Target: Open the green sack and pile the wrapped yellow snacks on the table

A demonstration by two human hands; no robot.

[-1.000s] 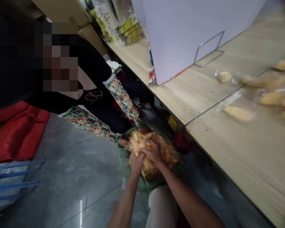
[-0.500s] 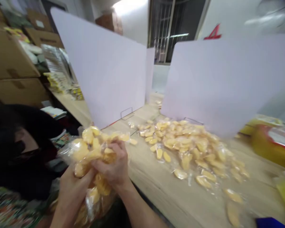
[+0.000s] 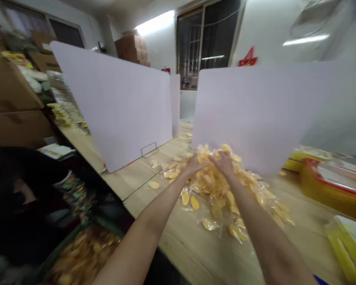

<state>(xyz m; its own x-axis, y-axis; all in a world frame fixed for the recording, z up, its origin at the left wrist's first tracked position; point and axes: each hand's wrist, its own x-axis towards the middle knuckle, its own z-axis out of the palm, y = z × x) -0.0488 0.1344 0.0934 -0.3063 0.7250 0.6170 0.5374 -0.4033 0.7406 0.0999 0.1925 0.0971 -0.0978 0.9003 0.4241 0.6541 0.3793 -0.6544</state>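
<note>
A heap of yellow oval pieces in clear plastic wrappers (image 3: 209,180) lies on the wooden table (image 3: 190,233), in front of the right white panel. Both my arms stretch out to the top of this heap. My left hand (image 3: 195,166) touches its left side, fingers reaching in among the wrapped pieces. On the other side my right hand (image 3: 223,163) has its fingers stretched apart over the pieces. Blurred pieces bulge between the two hands, and some fingertips are hidden among them. Single pieces lie loose around the heap's near edge.
White panels (image 3: 121,114) stand upright on the table. Below the table edge, at lower left, a green-rimmed bin (image 3: 47,257) holds more wrapped pieces. A person in dark clothing (image 3: 26,178) is at left. Yellow tubs (image 3: 332,190) stand at right.
Both hands have moved from the near left, where they held a bunch of wrapped pieces, forward and right onto the heap. The bin below has come into view.
</note>
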